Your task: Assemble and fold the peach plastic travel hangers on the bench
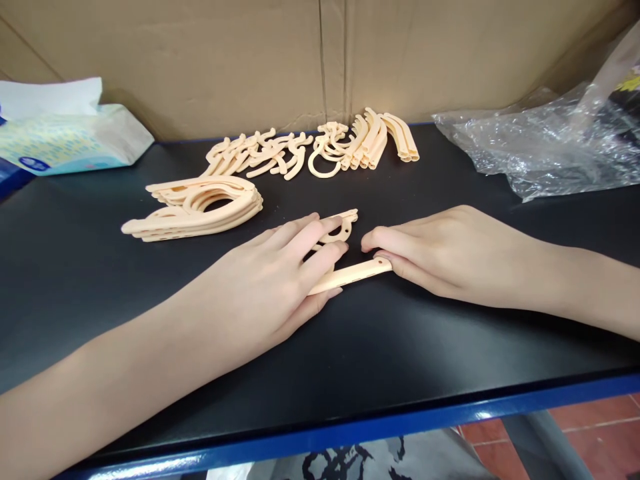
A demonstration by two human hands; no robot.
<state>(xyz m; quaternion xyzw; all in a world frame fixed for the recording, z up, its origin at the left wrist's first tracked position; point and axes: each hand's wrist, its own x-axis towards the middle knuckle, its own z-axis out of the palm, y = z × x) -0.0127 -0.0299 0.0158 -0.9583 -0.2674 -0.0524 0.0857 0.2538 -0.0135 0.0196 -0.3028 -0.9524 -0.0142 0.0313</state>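
Note:
My left hand (280, 273) is closed over a cream plastic folding hanger (353, 275), its fingers on top and the thumb below. One flat arm of the hanger sticks out to the right, with a small hole near its end. A curved, ring-like part shows beyond my fingertips; the rest is hidden under the hand. My right hand (430, 253) has its fingers curled, with the thumb and forefinger at the tip of that arm. Left of my hands lies a stack of folded cream hangers (200, 212).
Behind are a row of loose curved arms (260, 152), hanger hooks (325, 163) and hollow arm pieces (367, 141). A tissue pack (80, 133) stands back left; clear plastic film (540, 147) lies back right. Cardboard (225, 60) walls the back. The black table (350, 360) has a blue front edge.

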